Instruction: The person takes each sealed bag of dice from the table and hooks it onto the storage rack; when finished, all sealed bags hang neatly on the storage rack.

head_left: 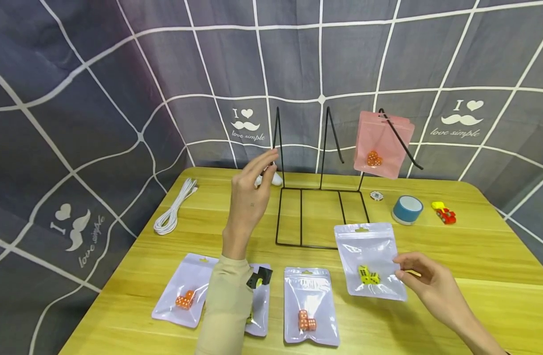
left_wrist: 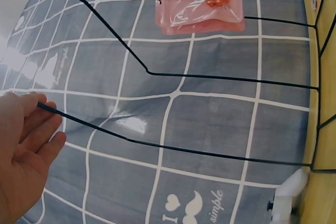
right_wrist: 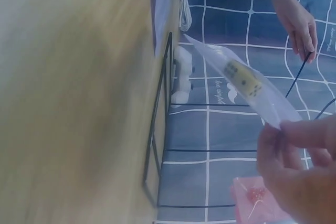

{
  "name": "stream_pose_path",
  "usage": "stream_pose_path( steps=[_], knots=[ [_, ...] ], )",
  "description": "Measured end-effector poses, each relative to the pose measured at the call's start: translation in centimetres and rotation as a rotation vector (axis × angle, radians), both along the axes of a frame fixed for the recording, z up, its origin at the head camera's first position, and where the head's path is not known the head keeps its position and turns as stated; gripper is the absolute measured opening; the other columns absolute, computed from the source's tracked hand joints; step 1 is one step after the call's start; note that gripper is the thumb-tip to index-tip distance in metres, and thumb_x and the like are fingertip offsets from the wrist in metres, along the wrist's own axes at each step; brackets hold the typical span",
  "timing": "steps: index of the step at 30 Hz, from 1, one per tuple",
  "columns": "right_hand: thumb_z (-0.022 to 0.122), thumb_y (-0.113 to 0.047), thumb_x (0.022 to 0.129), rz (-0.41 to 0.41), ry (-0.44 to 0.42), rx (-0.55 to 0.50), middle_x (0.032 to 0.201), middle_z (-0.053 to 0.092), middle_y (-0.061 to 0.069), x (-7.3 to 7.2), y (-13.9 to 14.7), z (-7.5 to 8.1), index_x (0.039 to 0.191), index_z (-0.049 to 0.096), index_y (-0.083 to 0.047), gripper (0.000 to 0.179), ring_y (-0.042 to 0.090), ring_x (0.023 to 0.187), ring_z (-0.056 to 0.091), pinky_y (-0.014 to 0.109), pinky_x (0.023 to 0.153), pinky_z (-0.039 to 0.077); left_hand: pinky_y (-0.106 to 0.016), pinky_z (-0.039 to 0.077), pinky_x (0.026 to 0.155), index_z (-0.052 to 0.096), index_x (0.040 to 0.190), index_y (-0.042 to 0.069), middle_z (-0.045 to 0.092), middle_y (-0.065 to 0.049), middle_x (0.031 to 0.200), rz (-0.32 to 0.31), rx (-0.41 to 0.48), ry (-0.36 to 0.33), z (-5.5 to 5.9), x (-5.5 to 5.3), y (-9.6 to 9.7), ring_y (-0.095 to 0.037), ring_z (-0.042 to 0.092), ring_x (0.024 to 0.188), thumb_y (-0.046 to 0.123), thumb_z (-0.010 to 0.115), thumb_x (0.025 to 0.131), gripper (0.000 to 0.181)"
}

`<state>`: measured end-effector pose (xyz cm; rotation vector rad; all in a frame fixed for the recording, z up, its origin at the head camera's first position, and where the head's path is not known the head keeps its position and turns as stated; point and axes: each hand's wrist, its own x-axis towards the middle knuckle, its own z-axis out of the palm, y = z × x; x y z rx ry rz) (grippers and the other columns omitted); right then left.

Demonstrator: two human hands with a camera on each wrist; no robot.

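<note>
My right hand point(head_left: 431, 283) pinches the side edge of a clear zip bag point(head_left: 349, 246) with yellow dice point(head_left: 369, 276) in it, held up over the table. Thumb and fingertips of my left hand point(left_wrist: 26, 150) pinch the tip of the left wire hook point(left_wrist: 94, 127) on the black wire rack point(head_left: 301, 217). The middle hook point(left_wrist: 121, 40) carries nothing. From the right hook point(head_left: 404, 143) hang pink zip bags point(head_left: 382, 133), the front one showing orange dice point(head_left: 374, 159).
Zip bags with orange dice lie at the left point(head_left: 196, 268) and middle point(head_left: 307, 296) front; another bag point(head_left: 261, 305) is partly behind my left sleeve. A white cable point(head_left: 174, 209), a blue-sided round tin point(head_left: 407, 210), a poker chip point(head_left: 376, 195) and small red and yellow toys point(head_left: 444, 213) lie farther back.
</note>
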<state>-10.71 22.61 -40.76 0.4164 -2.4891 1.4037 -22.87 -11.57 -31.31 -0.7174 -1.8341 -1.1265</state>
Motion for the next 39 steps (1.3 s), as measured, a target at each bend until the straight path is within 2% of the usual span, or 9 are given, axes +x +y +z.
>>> stream_pose_path(
  steps=[8, 17, 23, 29, 35, 39],
  knots=[
    [0.066, 0.012, 0.082, -0.029, 0.046, -0.020, 0.097, 0.064, -0.003, -0.6, -0.8, 1.5, 0.103, 0.063, 0.000, 0.024, 0.002, 0.088, 0.062, 0.017, 0.067, 0.053, -0.028, 0.046, 0.095, 0.066, 0.115, -0.001, 0.062, -0.010, 0.123, 0.000, -0.002, 0.006, 0.0, 0.0, 0.0, -0.018, 0.057, 0.114, 0.009, 0.057, 0.095, 0.024],
    [0.061, 0.023, 0.079, 0.068, 0.132, -0.164, 0.098, 0.063, 0.002, -1.3, -1.6, 2.7, 0.102, 0.061, 0.007, 0.029, 0.007, 0.088, 0.062, 0.017, 0.067, 0.053, -0.028, 0.046, 0.096, 0.066, 0.113, -0.004, 0.062, -0.011, 0.122, -0.007, -0.001, 0.010, 0.1, -0.1, 0.0, -0.019, 0.058, 0.113, 0.008, 0.058, 0.095, 0.023],
    [0.058, 0.027, 0.078, 0.178, 0.171, -0.291, 0.099, 0.061, 0.008, -1.8, -2.0, 3.1, 0.102, 0.059, 0.010, 0.029, 0.011, 0.090, 0.062, 0.017, 0.069, 0.053, -0.028, 0.046, 0.096, 0.066, 0.113, -0.003, 0.062, -0.011, 0.122, -0.010, -0.008, 0.014, 0.0, -0.1, 0.1, -0.020, 0.058, 0.113, 0.006, 0.059, 0.094, 0.023],
    [0.057, 0.029, 0.077, 0.231, 0.218, -0.326, 0.097, 0.059, 0.010, -2.2, -2.8, 3.8, 0.102, 0.058, 0.012, 0.031, 0.012, 0.091, 0.063, 0.017, 0.072, 0.053, -0.028, 0.046, 0.096, 0.066, 0.113, -0.003, 0.062, -0.011, 0.122, 0.002, -0.008, 0.010, 0.0, 0.0, 0.1, -0.019, 0.058, 0.113, 0.007, 0.058, 0.095, 0.023],
    [0.057, 0.027, 0.078, 0.206, 0.192, -0.354, 0.100, 0.060, 0.004, -2.5, -3.5, 4.7, 0.103, 0.055, 0.015, 0.027, 0.012, 0.093, 0.062, 0.018, 0.076, 0.053, -0.028, 0.045, 0.097, 0.066, 0.113, -0.003, 0.062, -0.012, 0.122, 0.000, -0.010, 0.012, 0.0, -0.1, 0.0, -0.019, 0.057, 0.114, 0.008, 0.058, 0.095, 0.023],
    [0.057, 0.027, 0.078, 0.204, 0.216, -0.367, 0.100, 0.060, 0.004, -2.9, -4.0, 5.1, 0.102, 0.056, 0.015, 0.027, 0.012, 0.095, 0.062, 0.019, 0.075, 0.053, -0.028, 0.045, 0.097, 0.066, 0.113, -0.004, 0.062, -0.013, 0.122, -0.005, -0.008, 0.018, 0.0, -0.1, 0.0, -0.020, 0.058, 0.114, 0.008, 0.058, 0.095, 0.023]
  ],
)
